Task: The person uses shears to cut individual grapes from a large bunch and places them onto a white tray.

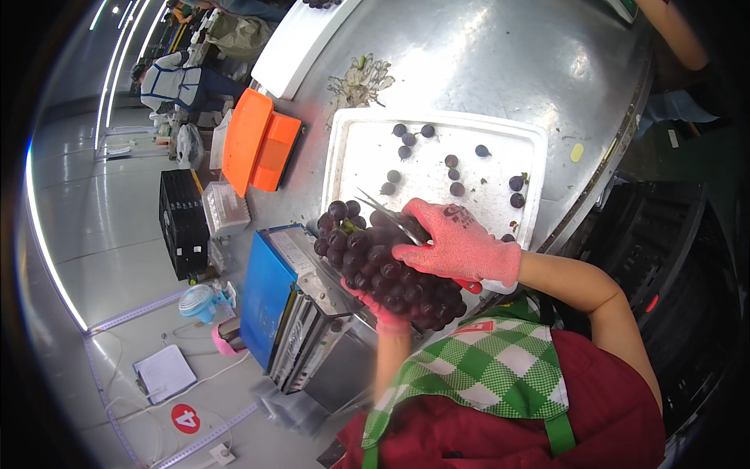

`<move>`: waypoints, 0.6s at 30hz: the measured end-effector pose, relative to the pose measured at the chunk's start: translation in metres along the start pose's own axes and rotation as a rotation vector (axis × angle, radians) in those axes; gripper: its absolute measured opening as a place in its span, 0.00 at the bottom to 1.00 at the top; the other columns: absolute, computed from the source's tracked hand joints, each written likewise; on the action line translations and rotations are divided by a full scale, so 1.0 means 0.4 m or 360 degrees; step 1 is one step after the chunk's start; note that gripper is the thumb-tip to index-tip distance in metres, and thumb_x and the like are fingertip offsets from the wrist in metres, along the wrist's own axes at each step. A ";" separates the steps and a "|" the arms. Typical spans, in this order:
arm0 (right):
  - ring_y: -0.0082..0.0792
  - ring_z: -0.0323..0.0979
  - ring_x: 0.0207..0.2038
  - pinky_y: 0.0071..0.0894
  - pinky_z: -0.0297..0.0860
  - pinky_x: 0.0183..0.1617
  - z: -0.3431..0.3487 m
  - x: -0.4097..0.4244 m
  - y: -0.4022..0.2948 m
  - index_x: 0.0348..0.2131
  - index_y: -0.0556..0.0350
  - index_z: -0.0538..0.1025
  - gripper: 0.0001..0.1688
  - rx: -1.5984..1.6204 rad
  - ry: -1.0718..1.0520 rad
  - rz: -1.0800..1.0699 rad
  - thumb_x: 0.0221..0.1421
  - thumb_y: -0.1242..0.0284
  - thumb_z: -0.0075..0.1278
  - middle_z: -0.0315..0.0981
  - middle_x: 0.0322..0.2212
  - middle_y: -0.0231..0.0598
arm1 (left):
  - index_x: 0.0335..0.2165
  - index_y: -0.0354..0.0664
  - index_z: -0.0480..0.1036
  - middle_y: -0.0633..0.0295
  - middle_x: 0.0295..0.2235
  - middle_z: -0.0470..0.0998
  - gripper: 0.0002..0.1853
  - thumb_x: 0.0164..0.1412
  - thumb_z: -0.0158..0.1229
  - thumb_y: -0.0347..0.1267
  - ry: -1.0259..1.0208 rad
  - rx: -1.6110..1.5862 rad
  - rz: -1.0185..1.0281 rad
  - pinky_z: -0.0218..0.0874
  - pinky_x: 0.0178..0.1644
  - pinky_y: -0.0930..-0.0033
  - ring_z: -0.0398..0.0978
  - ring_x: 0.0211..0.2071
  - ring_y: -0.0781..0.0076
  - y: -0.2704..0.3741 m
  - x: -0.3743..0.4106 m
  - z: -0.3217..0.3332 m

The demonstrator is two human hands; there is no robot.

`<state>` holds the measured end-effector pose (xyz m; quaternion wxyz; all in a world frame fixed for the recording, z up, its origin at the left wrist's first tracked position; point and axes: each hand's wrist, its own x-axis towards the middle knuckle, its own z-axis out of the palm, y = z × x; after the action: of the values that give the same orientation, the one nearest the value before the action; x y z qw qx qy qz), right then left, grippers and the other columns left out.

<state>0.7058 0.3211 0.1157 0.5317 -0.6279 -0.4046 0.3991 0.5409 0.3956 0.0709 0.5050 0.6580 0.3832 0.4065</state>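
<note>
A large bunch of dark purple grapes (384, 267) is held up in front of me, over the near edge of a white foam tray (542, 170). My left hand (381, 308), in a pink knit glove, supports the bunch from beneath, and most of its fingers are hidden by the fruit. In my gloved right hand (460, 243) is a pair of thin-bladed scissors (389, 214) with red handles, the blades pointing up and left above the grapes. Several loose grapes (453, 174) lie scattered in the tray along with small stem bits.
The tray stands on a metal table (463, 53). Left of it are an orange scale (258, 143) and a white foam box (299, 47). A blue-sided machine (266, 299) is close by my left arm. Black crates (662, 234) stand at right. Another person's arm (674, 35) shows top right.
</note>
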 end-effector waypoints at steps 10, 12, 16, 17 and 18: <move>0.36 0.69 0.19 0.33 0.64 0.26 -0.010 0.009 0.012 0.37 0.59 0.68 0.17 0.0116 0.0037 0.0090 0.50 0.67 0.52 0.69 0.19 0.43 | 0.48 0.41 0.64 0.62 0.43 0.70 0.23 0.64 0.35 0.45 -0.0359 -0.1033 -0.0635 0.61 0.52 0.62 0.69 0.45 0.69 -0.029 -0.017 -0.023; 0.37 0.69 0.20 0.34 0.64 0.27 -0.022 0.004 0.003 0.37 0.59 0.68 0.18 0.0074 0.0121 0.0110 0.48 0.68 0.53 0.69 0.20 0.42 | 0.48 0.41 0.64 0.62 0.43 0.70 0.23 0.64 0.36 0.45 -0.0444 -0.1211 -0.0782 0.61 0.52 0.61 0.69 0.45 0.69 -0.033 -0.017 -0.029; 0.39 0.69 0.24 0.36 0.66 0.30 -0.048 0.002 0.023 0.36 0.56 0.69 0.18 -0.0364 0.0317 -0.0314 0.46 0.66 0.55 0.69 0.24 0.40 | 0.48 0.41 0.64 0.62 0.43 0.70 0.23 0.64 0.36 0.45 -0.0550 -0.1451 -0.0976 0.61 0.52 0.61 0.69 0.45 0.69 -0.039 -0.020 -0.038; 0.40 0.70 0.24 0.36 0.66 0.30 -0.065 -0.003 0.012 0.36 0.55 0.69 0.18 -0.0475 0.0131 -0.0311 0.46 0.65 0.55 0.69 0.24 0.40 | 0.48 0.41 0.64 0.62 0.43 0.70 0.23 0.64 0.36 0.45 -0.0575 -0.1500 -0.1018 0.61 0.52 0.61 0.69 0.45 0.69 -0.041 -0.025 -0.041; 0.40 0.70 0.24 0.36 0.66 0.30 -0.083 -0.007 -0.002 0.35 0.54 0.69 0.17 -0.0586 -0.0059 -0.0307 0.46 0.65 0.55 0.69 0.24 0.40 | 0.48 0.41 0.64 0.62 0.43 0.70 0.23 0.64 0.36 0.45 -0.0592 -0.1542 -0.1056 0.61 0.52 0.61 0.69 0.45 0.69 -0.042 -0.026 -0.043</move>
<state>0.7355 0.3070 0.1204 0.4361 -0.6653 -0.5388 0.2772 0.5196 0.3954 0.0555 0.9045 0.2593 0.2449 0.2339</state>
